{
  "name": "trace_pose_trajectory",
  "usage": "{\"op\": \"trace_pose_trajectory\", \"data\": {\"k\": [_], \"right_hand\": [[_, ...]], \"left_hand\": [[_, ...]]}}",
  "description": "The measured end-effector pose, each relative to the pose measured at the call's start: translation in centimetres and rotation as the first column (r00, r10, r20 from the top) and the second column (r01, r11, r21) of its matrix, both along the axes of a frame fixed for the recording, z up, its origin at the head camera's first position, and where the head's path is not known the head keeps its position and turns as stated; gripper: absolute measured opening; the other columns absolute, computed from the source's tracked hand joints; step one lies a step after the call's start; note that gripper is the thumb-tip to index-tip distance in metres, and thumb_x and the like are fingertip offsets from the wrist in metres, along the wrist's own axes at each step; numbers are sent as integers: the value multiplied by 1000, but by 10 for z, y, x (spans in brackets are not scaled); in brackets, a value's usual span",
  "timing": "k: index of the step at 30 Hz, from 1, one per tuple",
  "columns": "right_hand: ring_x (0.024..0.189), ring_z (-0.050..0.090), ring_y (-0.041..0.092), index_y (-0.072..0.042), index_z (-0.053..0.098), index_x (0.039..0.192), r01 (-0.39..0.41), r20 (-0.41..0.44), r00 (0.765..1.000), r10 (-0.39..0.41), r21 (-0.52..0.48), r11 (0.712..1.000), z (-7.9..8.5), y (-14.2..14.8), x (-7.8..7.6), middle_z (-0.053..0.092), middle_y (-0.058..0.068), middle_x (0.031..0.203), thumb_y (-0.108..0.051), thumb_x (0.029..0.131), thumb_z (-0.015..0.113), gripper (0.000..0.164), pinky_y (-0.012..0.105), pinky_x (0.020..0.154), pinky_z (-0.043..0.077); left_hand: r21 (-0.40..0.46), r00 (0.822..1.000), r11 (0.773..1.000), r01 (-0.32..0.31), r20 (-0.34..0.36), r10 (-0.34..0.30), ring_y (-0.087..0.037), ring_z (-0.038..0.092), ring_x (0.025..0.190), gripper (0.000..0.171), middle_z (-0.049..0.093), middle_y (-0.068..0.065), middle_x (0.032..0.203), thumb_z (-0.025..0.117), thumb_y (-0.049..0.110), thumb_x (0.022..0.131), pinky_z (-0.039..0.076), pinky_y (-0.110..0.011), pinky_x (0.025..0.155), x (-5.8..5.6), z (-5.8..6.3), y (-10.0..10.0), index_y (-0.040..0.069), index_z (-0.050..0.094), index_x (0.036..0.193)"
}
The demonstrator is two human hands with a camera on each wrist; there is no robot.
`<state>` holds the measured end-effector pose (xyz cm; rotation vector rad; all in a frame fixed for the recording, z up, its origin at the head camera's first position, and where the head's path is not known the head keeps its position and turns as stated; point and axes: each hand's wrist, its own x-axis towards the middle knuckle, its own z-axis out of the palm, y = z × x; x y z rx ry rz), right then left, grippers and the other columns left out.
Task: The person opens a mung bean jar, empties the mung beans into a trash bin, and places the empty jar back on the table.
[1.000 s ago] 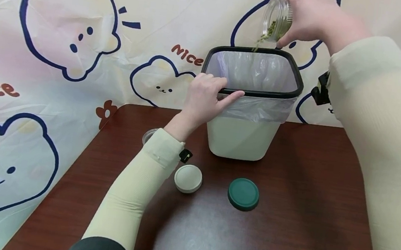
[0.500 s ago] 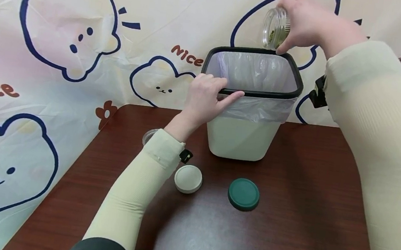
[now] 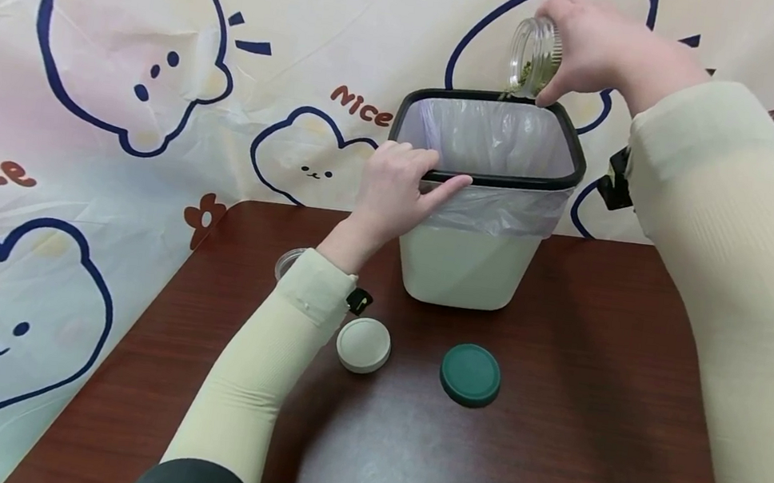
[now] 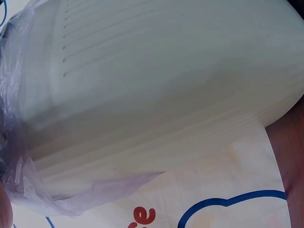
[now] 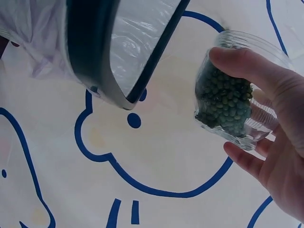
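In the head view, my right hand (image 3: 595, 49) grips a glass jar (image 3: 534, 57) tipped on its side at the far rim of a trash bin (image 3: 472, 272), its mouth facing left. Green beans (image 5: 225, 102), mung-like, lie inside the jar in the right wrist view; a few are at its mouth. My left hand (image 3: 397, 186) holds the bin's black rim at the near left corner, thumb along the front edge. A clear plastic bag (image 3: 506, 212) lines the bin and hangs over its outside. The left wrist view shows mostly the bin's pale wall (image 4: 156, 80).
A white lid (image 3: 363, 345) and a green lid (image 3: 470, 374) lie on the brown table (image 3: 582, 427) in front of the bin. Behind the left forearm, a clear round container (image 3: 287, 261) is partly hidden. A printed cloth (image 3: 163, 53) hangs behind the table.
A second ago beans fell from the jar; half a second ago the flow had paused, and now a few come out again. The jar has dipped slightly; the left hand stays put.
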<state>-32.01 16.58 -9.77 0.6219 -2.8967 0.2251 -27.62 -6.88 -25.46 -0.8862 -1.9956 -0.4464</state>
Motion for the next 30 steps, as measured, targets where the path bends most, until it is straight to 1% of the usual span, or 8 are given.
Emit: {"op": "trace_pose_trajectory", "data": {"k": [5, 9, 14, 19, 21, 25, 27, 30], "right_hand": [[128, 32, 51, 4, 17, 150, 6, -21, 1000, -6, -2, 1000, 2, 0, 1, 27, 33, 144, -7, 78, 77, 94, 60, 101, 33], [126, 34, 51, 5, 19, 149, 1, -36, 999, 0, 11, 1000, 4, -1, 1, 30, 34, 142, -7, 77, 78, 94, 60, 100, 35], [124, 35, 52, 6, 21, 147, -11, -1, 1000, 11, 19, 1000, 2, -1, 1, 32, 35, 139, -4, 76, 79, 93, 61, 100, 35], [124, 35, 52, 6, 20, 148, -2, 1, 1000, 2, 40, 999, 1, 1, 1, 32, 35, 139, -5, 76, 79, 94, 62, 100, 34], [124, 34, 51, 6, 20, 148, 12, -28, 1000, -10, 59, 998, 3, 1, 1, 32, 34, 141, -8, 76, 79, 94, 62, 100, 34], [129, 33, 52, 4, 19, 149, 28, -77, 997, -25, 47, 999, 12, 0, 3, 30, 34, 144, -9, 77, 78, 94, 61, 103, 30], [131, 31, 52, 4, 19, 150, 30, -72, 997, -27, 40, 999, 16, -1, 4, 30, 34, 144, -7, 77, 77, 94, 62, 103, 30], [129, 30, 52, 3, 19, 150, 40, -60, 998, -36, 80, 996, 17, -5, 5, 29, 34, 144, -7, 76, 78, 95, 62, 102, 31]], "left_hand": [[7, 1000, 1000, 7, -1, -7, -20, 38, 51, 51, 39, -1, 51, 69, 43, 88, 36, -36, 57, 0, -1, 0, 10, 44, 59], [12, 1000, 1000, 11, -9, -11, -20, 38, 51, 51, 39, -1, 51, 69, 42, 88, 36, -37, 57, 0, 0, 0, 10, 43, 59], [11, 1000, 1000, 9, -14, -9, -20, 38, 51, 51, 39, -1, 51, 69, 42, 88, 36, -36, 57, -1, 0, 0, 10, 43, 59], [12, 1000, 1000, 7, -9, -7, -19, 38, 51, 51, 38, 0, 51, 69, 43, 88, 36, -36, 56, 0, -1, 0, 10, 42, 59], [13, 1000, 1000, 8, -10, -8, -20, 38, 50, 51, 38, -1, 51, 69, 43, 88, 36, -36, 57, 0, -1, -1, 10, 42, 59], [10, 1000, 1000, 9, -7, -8, -20, 38, 50, 51, 38, -1, 51, 69, 43, 87, 36, -36, 57, 0, -2, -1, 10, 42, 59], [9, 1000, 1000, 10, -7, -9, -20, 39, 51, 51, 39, -1, 51, 69, 43, 88, 36, -36, 57, 0, -1, -1, 10, 43, 59], [12, 1000, 1000, 15, -10, -14, -20, 39, 51, 51, 39, -1, 51, 69, 42, 88, 36, -36, 57, -1, -1, -2, 10, 43, 59]]}}
